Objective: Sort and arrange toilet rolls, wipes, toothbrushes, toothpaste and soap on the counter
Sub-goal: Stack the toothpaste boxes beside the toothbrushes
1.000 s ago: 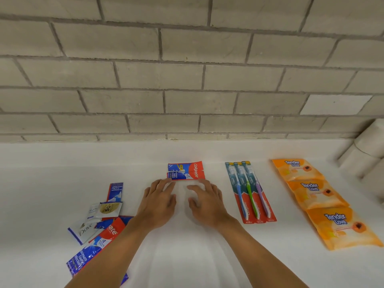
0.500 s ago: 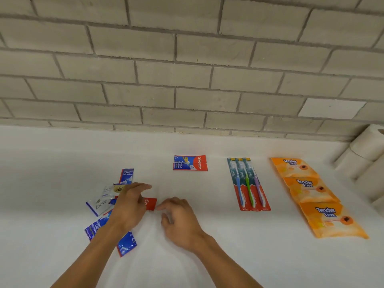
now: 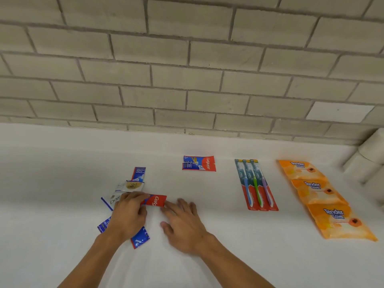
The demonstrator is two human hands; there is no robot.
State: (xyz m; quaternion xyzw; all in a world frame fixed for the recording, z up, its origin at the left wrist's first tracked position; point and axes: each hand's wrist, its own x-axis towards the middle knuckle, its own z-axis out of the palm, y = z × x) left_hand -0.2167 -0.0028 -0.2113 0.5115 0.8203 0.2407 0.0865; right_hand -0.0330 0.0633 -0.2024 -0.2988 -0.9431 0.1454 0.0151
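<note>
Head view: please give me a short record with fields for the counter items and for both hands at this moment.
sorted toothpaste: two Colgate sachets, side by side near the wall
toothbrushes: three-pack, flat
wipes: three Tender Love packs, in an overlapping row
toilet rolls: stack, far right
unsorted pile: Dove soap sachet, more sachets
left hand: on red Colgate sachet; grip unclear
right hand: open, beside that sachet
</note>
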